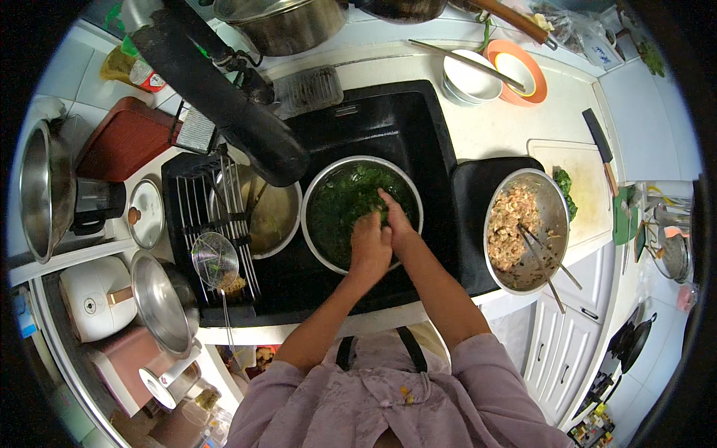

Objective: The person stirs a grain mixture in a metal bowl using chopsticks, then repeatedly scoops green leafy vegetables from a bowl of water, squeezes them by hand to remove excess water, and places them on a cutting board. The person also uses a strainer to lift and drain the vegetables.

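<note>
A steel bowl (310, 238) sits in the black sink, filled with chopped leafy greens (336, 207) in water. Over its near right part, my left hand (371, 241) is curled against my right hand (399, 221). The right fingers stretch forward above the greens. Some green bits show beside the fingertips; whether a clump is held between the palms is hidden. On the sink's right ledge stands a steel bowl (552, 196) of minced meat mixture (510, 224), a pair of chopsticks (538, 252) leaning in it. A clump of greens (564, 193) lies on the cutting board (588, 218).
Left of the greens, a pot of cloudy water (274, 218) sits partly under a metal rack (190, 224) carrying a wire strainer (215, 260). A thick black pipe-like object (224, 95) overhangs the sink. A knife (599, 140) lies on the board's far edge, beyond stacked bowls (470, 84).
</note>
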`<state>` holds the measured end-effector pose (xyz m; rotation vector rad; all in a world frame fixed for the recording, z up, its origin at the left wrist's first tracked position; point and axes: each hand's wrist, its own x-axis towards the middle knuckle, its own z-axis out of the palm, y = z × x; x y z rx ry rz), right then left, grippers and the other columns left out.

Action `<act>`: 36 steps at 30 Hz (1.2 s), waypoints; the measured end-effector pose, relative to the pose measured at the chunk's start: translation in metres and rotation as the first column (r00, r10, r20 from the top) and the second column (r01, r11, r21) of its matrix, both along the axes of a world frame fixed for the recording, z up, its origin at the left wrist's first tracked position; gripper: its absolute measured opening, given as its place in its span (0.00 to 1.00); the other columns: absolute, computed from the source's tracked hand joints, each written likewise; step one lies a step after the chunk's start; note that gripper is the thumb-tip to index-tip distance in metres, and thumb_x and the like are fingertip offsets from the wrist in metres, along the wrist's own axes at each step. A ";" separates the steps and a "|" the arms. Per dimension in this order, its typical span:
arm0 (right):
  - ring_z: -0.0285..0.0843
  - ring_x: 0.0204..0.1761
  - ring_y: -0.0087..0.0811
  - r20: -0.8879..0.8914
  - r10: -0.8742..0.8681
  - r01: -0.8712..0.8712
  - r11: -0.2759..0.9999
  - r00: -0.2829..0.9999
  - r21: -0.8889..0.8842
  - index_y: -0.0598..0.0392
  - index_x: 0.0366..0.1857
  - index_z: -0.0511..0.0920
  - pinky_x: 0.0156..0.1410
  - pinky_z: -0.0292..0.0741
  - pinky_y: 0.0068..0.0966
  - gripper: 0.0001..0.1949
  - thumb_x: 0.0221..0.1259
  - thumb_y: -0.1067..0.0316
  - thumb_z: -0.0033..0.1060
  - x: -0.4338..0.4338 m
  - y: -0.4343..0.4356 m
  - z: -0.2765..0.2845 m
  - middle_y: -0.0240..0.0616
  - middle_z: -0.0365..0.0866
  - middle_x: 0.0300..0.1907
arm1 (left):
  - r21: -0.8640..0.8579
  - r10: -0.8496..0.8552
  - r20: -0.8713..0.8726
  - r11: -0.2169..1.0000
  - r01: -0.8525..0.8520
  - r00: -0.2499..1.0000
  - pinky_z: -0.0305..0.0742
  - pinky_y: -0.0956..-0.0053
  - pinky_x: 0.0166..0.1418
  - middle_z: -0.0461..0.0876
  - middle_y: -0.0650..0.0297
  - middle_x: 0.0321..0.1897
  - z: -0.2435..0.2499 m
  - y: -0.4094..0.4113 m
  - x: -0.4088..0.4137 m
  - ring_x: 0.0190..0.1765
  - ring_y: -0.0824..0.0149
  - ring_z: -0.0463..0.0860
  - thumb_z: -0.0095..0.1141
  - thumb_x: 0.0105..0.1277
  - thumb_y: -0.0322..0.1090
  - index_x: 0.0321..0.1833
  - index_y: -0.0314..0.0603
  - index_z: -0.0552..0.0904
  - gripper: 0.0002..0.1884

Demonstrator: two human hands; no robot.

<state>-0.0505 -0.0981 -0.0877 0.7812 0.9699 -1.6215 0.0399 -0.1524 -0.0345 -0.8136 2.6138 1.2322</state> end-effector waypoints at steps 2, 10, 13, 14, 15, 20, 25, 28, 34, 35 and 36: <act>0.78 0.52 0.43 0.029 -0.034 0.035 0.999 0.999 -0.035 0.55 0.57 0.75 0.58 0.75 0.45 0.27 0.65 0.44 0.56 -0.002 0.003 0.023 0.46 0.78 0.57 | -0.135 -0.050 -0.189 0.990 0.024 0.981 0.66 0.57 0.66 0.73 0.43 0.59 0.016 0.006 0.010 0.63 0.44 0.71 0.51 0.71 0.32 0.61 0.36 0.74 0.17; 0.83 0.50 0.40 0.082 -0.189 0.206 0.896 0.979 -0.394 0.53 0.53 0.80 0.60 0.77 0.41 0.23 0.69 0.45 0.50 0.019 0.015 0.089 0.41 0.84 0.51 | 0.431 0.544 -0.308 0.811 -0.396 0.780 0.71 0.70 0.49 0.76 0.64 0.40 0.033 -0.038 0.047 0.42 0.70 0.75 0.49 0.76 0.44 0.48 0.37 0.75 0.14; 0.82 0.51 0.41 0.136 -0.208 0.247 0.865 0.969 -0.438 0.54 0.53 0.80 0.62 0.77 0.41 0.23 0.69 0.45 0.50 0.030 0.013 0.106 0.41 0.84 0.51 | 0.938 0.749 0.196 0.045 -0.345 0.632 0.71 0.64 0.65 0.79 0.58 0.54 0.011 -0.036 0.040 0.56 0.60 0.79 0.41 0.76 0.56 0.62 0.41 0.73 0.26; 0.82 0.51 0.41 0.153 -0.211 0.257 0.872 0.965 -0.416 0.54 0.53 0.80 0.63 0.77 0.42 0.23 0.69 0.45 0.50 0.034 0.012 0.108 0.42 0.84 0.51 | 0.962 0.751 0.231 -0.082 -0.260 0.618 0.71 0.63 0.66 0.79 0.57 0.55 0.008 -0.032 0.037 0.57 0.59 0.79 0.39 0.77 0.57 0.63 0.42 0.73 0.27; 0.82 0.52 0.40 0.125 -0.217 0.250 0.871 0.968 -0.424 0.53 0.54 0.79 0.63 0.76 0.40 0.23 0.70 0.45 0.49 0.040 0.011 0.109 0.40 0.83 0.52 | 0.962 0.743 0.274 -0.213 -0.173 0.611 0.71 0.62 0.66 0.79 0.56 0.56 0.011 -0.024 0.032 0.58 0.58 0.78 0.38 0.77 0.57 0.63 0.42 0.74 0.27; 0.79 0.55 0.35 -0.050 -0.346 0.321 0.907 0.937 -0.273 0.50 0.58 0.75 0.63 0.75 0.36 0.22 0.73 0.45 0.46 0.056 0.011 0.109 0.34 0.81 0.54 | 0.992 0.778 0.126 -0.095 -0.082 0.616 0.72 0.65 0.65 0.79 0.57 0.55 0.030 -0.018 0.014 0.58 0.61 0.78 0.37 0.78 0.57 0.61 0.39 0.76 0.28; 0.79 0.54 0.33 -0.141 -0.311 0.275 0.934 0.940 -0.229 0.50 0.58 0.75 0.60 0.76 0.34 0.19 0.74 0.50 0.46 0.059 0.013 0.109 0.35 0.80 0.53 | 0.793 0.584 -0.378 0.605 -0.075 0.718 0.69 0.66 0.66 0.78 0.54 0.58 0.042 -0.015 0.017 0.60 0.61 0.77 0.48 0.75 0.48 0.64 0.37 0.75 0.24; 0.74 0.59 0.34 -0.285 -0.258 0.216 0.961 0.923 -0.172 0.51 0.61 0.73 0.63 0.71 0.35 0.20 0.74 0.53 0.47 0.064 0.018 0.102 0.37 0.76 0.58 | 0.158 0.063 -0.662 0.986 0.057 0.747 0.63 0.56 0.72 0.73 0.46 0.64 0.055 -0.013 0.018 0.67 0.48 0.71 0.62 0.65 0.46 0.64 0.36 0.76 0.29; 0.68 0.64 0.43 -0.275 -0.148 0.114 0.984 0.950 -0.136 0.55 0.68 0.64 0.68 0.66 0.41 0.37 0.70 0.31 0.35 0.054 0.022 0.122 0.51 0.68 0.63 | -0.237 -0.226 -0.710 0.969 0.076 0.667 0.60 0.45 0.71 0.76 0.43 0.59 0.047 -0.014 0.012 0.66 0.40 0.70 0.55 0.68 0.44 0.53 0.25 0.79 0.24; 0.69 0.62 0.41 -0.256 -0.168 0.134 0.980 0.952 -0.148 0.55 0.66 0.66 0.67 0.67 0.40 0.36 0.71 0.32 0.35 0.052 0.021 0.119 0.49 0.70 0.61 | -0.256 -0.244 -0.727 0.964 0.076 0.642 0.62 0.45 0.70 0.77 0.43 0.55 0.047 -0.013 0.010 0.63 0.40 0.72 0.54 0.67 0.42 0.50 0.25 0.80 0.21; 0.71 0.61 0.40 -0.236 -0.187 0.152 0.975 0.953 -0.160 0.55 0.64 0.67 0.66 0.68 0.39 0.34 0.72 0.33 0.35 0.050 0.019 0.117 0.48 0.72 0.59 | -0.273 -0.260 -0.743 0.959 0.074 0.616 0.64 0.45 0.68 0.78 0.44 0.52 0.048 -0.013 0.007 0.59 0.41 0.74 0.54 0.67 0.40 0.47 0.25 0.80 0.19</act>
